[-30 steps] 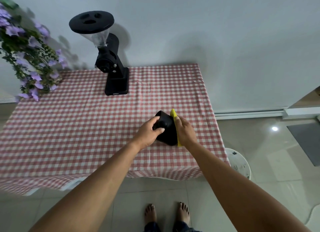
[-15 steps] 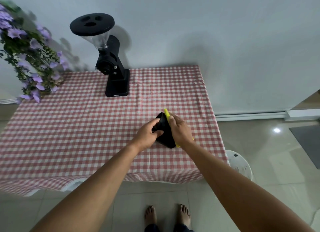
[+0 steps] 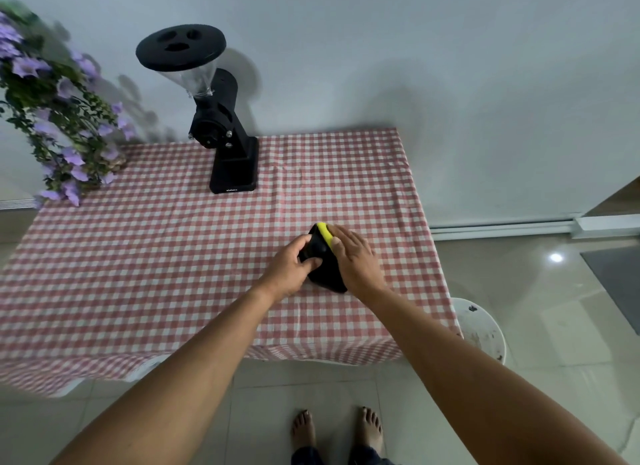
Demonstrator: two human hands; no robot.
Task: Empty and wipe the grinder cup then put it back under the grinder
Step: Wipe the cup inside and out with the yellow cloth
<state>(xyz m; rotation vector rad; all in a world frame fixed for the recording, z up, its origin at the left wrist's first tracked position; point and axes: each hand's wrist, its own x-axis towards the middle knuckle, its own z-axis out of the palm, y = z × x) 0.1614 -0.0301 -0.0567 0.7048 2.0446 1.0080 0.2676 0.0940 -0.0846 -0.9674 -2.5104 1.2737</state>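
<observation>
Lying tipped on its side near the right front part of the checked tablecloth, the grinder cup sat directly between the two hands, its long axis running from the near right toward the far left, more or less toward the grinder. Which end was the mouth could not be told, since the hands covered both. The left hand curled around the cup's left flank, fingers and thumb clamped on it to steady it. The right hand lay flat, fingers together and extended, pressing a yellow cloth against the cup's upper right side; only a strip of yellow showed past the fingertips. Both hands were in contact with the cup, so neither was nearer. The cup looked matte black, smooth and slightly tapered, with no residue visible on the exposed part. The grinder stood well apart at the far edge of the table, left of the cup and beyond it, its base bare. By my reading the wiping was under way, and returning the cup would call for a carry away from the body and leftward, set upright.
</observation>
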